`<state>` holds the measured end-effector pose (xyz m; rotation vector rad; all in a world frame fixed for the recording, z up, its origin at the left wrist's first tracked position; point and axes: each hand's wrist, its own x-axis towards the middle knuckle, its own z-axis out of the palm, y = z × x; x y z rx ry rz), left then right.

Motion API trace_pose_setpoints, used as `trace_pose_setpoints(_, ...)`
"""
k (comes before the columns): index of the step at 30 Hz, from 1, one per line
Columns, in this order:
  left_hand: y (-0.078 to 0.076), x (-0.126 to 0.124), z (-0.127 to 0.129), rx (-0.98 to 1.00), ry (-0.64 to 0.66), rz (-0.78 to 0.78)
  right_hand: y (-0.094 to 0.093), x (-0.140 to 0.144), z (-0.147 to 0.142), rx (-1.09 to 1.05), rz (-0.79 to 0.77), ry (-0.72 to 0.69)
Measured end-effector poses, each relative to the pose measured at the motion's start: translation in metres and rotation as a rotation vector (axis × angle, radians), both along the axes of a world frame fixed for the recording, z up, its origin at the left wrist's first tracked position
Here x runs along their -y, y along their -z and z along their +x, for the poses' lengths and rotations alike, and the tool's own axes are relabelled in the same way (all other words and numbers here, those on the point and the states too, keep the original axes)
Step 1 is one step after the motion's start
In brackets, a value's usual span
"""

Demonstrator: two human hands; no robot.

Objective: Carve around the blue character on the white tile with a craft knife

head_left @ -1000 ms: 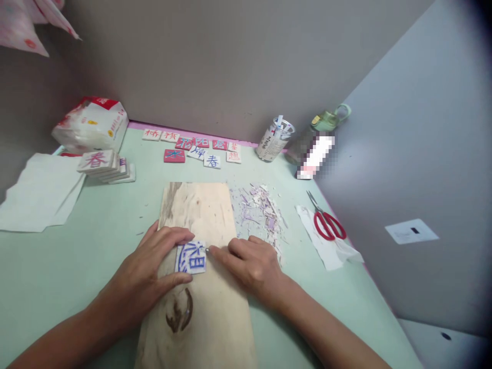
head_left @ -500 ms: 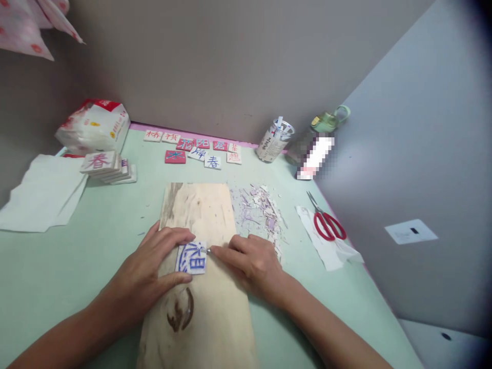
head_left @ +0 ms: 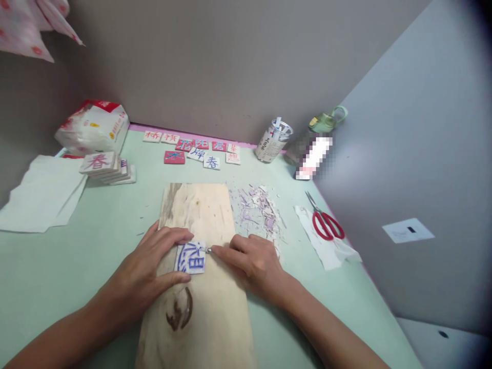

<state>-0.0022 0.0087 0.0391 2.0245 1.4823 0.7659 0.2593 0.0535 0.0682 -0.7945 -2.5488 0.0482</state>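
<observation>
A white square tile (head_left: 191,258) with a blue character lies on a wooden board (head_left: 200,205), turned sideways to me. My left hand (head_left: 157,261) grips it from the left, fingers at its far edge and thumb at its near edge. In my right hand (head_left: 251,259) is a small carving knife (head_left: 208,250); only its metal front end shows, the rest hidden in the closed fingers. The index finger presses along it, and its tip touches the tile's right edge near the top corner.
Pale shavings (head_left: 261,207) lie right of the board. Farther right, red-handled scissors (head_left: 326,220) rest on tissue. Character tiles (head_left: 175,157) sit at the back, with a tile stack (head_left: 102,164) and paper sheets (head_left: 42,192) at left. A can (head_left: 272,141) and a bottle (head_left: 323,123) stand behind.
Almost nothing differs. Both hands keep their holds on the tile and the knife; the whole view has shifted very slightly.
</observation>
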Motion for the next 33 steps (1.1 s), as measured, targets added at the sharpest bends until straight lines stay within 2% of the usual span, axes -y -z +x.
trace_pose_setpoints(11,-0.003,-0.002,-0.002,-0.056,0.019,-0.023,0.003,-0.002,0.000,0.021,0.049,0.011)
trace_pose_setpoints(19,-0.002,-0.002,-0.003,-0.007,0.017,-0.017,0.001,-0.002,0.001,0.005,0.061,-0.004)
trace_pose_setpoints(25,-0.001,-0.005,-0.014,-0.116,0.062,-0.035,0.000,0.003,-0.003,0.028,0.073,0.010)
trace_pose_setpoints(30,-0.004,0.007,-0.001,-0.155,-0.057,0.068,-0.006,0.022,-0.010,0.091,0.106,0.079)
trace_pose_setpoints(33,-0.009,0.011,0.014,-0.276,-0.120,0.181,-0.009,0.030,-0.016,0.109,0.104,0.076)
